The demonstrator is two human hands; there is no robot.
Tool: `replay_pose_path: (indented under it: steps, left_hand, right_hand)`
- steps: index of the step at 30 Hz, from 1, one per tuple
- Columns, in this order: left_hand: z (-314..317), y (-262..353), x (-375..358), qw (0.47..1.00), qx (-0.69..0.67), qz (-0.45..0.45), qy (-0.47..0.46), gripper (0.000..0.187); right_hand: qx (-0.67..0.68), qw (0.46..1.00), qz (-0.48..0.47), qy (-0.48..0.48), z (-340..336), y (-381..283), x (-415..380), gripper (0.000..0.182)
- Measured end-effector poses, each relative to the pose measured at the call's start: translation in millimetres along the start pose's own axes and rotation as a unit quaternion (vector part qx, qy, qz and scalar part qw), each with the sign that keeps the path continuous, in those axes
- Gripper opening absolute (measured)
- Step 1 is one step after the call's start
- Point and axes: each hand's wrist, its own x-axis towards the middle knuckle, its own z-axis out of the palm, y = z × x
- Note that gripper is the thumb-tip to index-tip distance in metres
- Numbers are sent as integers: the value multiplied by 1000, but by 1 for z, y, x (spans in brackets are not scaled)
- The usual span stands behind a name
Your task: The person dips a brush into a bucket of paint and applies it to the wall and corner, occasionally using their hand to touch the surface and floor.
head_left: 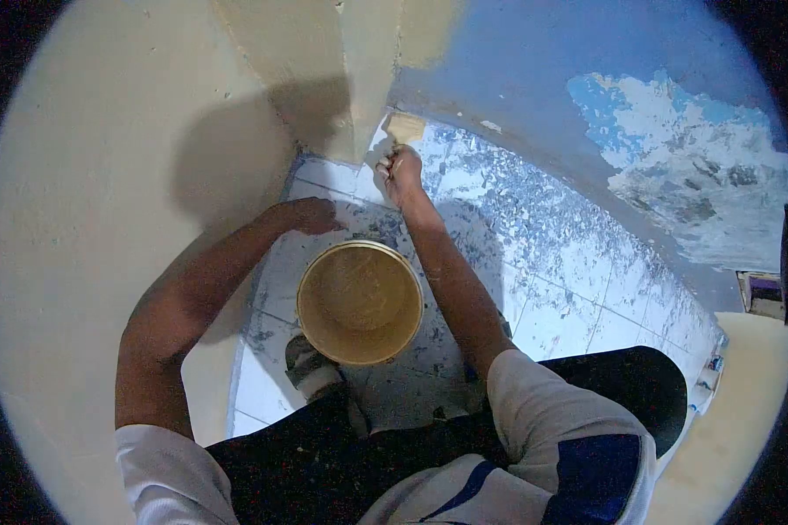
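Close to the corner where the walls meet the floor, my right hand point(401, 173) is closed round something too hidden to make out. Just beyond its knuckles is a flat beige patch or piece point(407, 129), against the foot of the blue wall. My left hand point(313, 215) hovers over the tiles behind the bucket, its dark fingers partly apart and nothing visible in them. A round beige bucket point(360, 303) stands between my forearms, below both hands in the view; its inside is coated in beige.
White floor tiles point(552, 315) carry many grey flakes and smears. A cream wall point(87, 219) rises on the left. The blue wall point(517, 61) at the right has a peeled white patch point(683, 166). My shoe point(311, 367) is beside the bucket. Small items point(709, 381) lie at the right.
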Motion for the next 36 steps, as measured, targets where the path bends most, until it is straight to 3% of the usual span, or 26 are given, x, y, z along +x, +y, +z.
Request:
replay_pose_path:
  steps: [2,7,10,17,23,26,30,32,34,36]
  left_hand:
    - [-4,13,-5,999,-11,-35,4,61]
    - [-4,13,-8,1000,-4,-28,-11,54]
    - [2,6,-4,1000,1,-13,22,56]
    - [-3,8,-1,999,13,-25,-14,57]
    - [6,-8,14,996,70,6,-55,57]
    - [-3,10,1,998,50,-32,-28,56]
    - [-7,9,2,998,51,-34,-7,57]
    - [-7,9,0,998,46,-30,28,57]
    - [-19,21,-4,997,34,-65,-32,57]
    - [-17,21,-5,996,40,-68,-44,57]
  right_hand:
    - [14,1000,7,-5,1,-2,5,11]
    - [40,998,34,20,3,-1,20,14]
    - [-22,999,22,37,10,-9,25,14]
    - [-33,997,-73,17,50,-37,26,11]
    - [-49,984,-171,-28,122,-83,-41,9]
    - [-84,962,-228,-123,122,-89,-65,8]
    - [-166,948,-266,-59,109,-79,-66,14]
    - [-191,941,-276,-40,75,-56,-17,17]
    - [-300,893,-331,49,16,-9,64,16]
    - [-278,913,-286,81,5,10,75,14]
